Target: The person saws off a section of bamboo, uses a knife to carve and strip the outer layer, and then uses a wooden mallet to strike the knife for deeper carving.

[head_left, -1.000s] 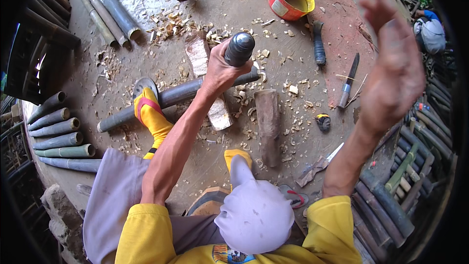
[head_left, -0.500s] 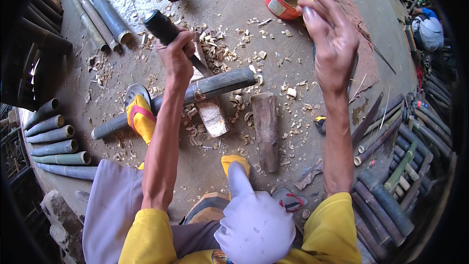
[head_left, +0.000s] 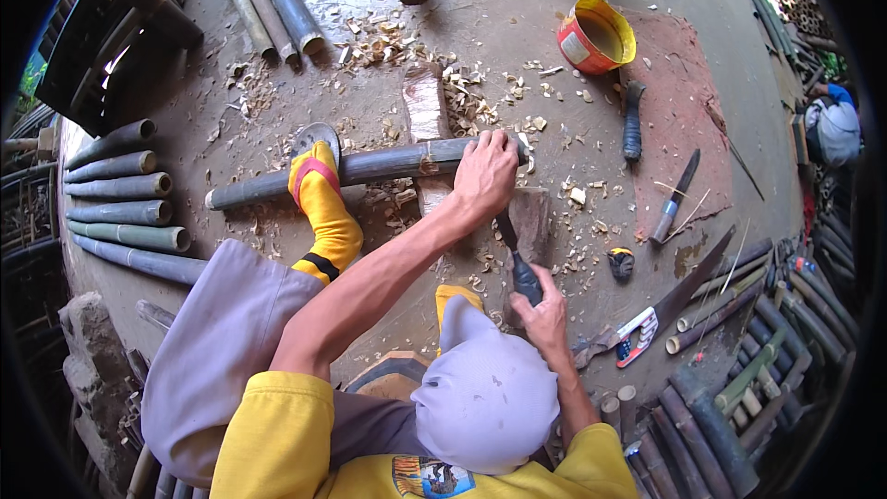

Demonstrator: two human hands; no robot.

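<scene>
A dark bamboo pole [head_left: 370, 168] lies slantwise across a pale wooden block [head_left: 425, 103]. My left hand [head_left: 487, 173] is closed over the pole's right end, fingers curled on its far side. My foot in a yellow sock and sandal [head_left: 319, 189] presses on the pole farther left. Below the pole's right end, my right hand [head_left: 547, 317] is closed around the dark handle of a chisel-like tool [head_left: 525, 277], whose metal blade points up toward my left wrist. A short wooden piece [head_left: 529, 217] lies under the blade, partly hidden.
Pale wood shavings [head_left: 467, 97] litter the ground. A red-yellow bucket [head_left: 596, 35] of liquid, a dark-handled tool [head_left: 633, 120], a knife [head_left: 676, 197], a tape measure [head_left: 621, 263] and a handsaw [head_left: 665, 305] lie to the right. Bamboo pieces [head_left: 120, 187] lie left; another person [head_left: 832, 125] sits far right.
The dark-handled tool has passed from my left hand to my right. My left hand came down onto the pole's end. My right hand moved down from near the bucket; the view shifted slightly.
</scene>
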